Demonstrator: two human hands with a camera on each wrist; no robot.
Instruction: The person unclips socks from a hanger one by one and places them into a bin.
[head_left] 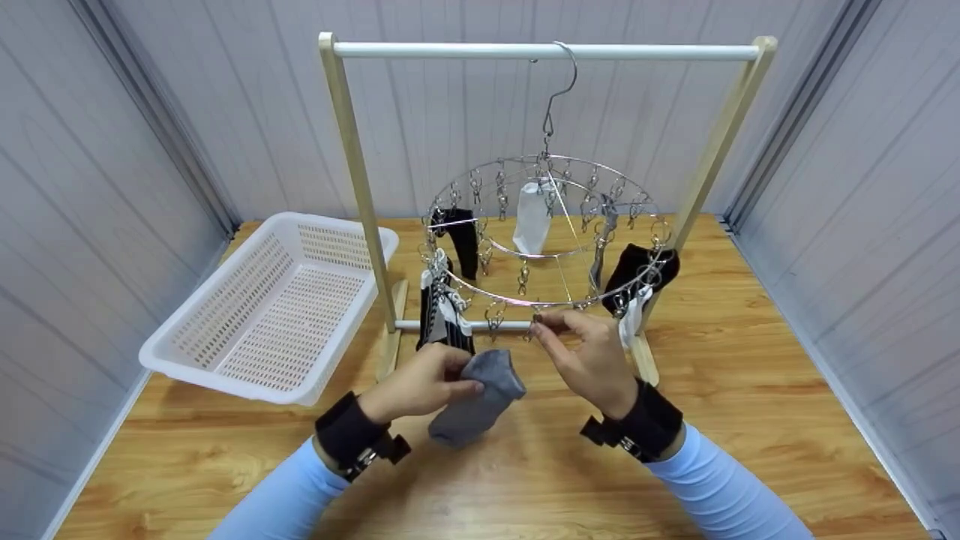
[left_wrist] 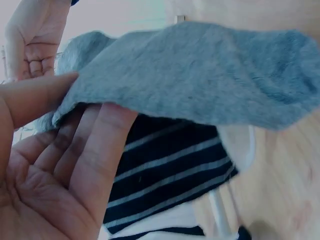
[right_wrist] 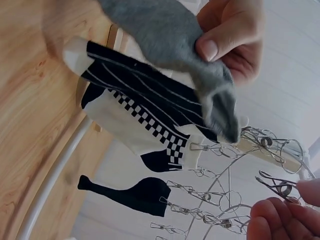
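Two hands work: the left hand [head_left: 420, 386] pinches a grey sock [head_left: 480, 397]; only the right-wrist view shows the right hand [right_wrist: 280, 217] pinching a clip [right_wrist: 275, 185] beside it.

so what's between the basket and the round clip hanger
In the head view, the rack's wooden post stands between the basket and the clip hanger.

Left hand [head_left: 420, 382]: forearm in light-blue sleeve, black wrist strap, thumb and fingers pinched together, palm turned inward. Right hand [head_left: 589, 352]: same sleeve and strap, raised slightly higher, fingertips pinched together.
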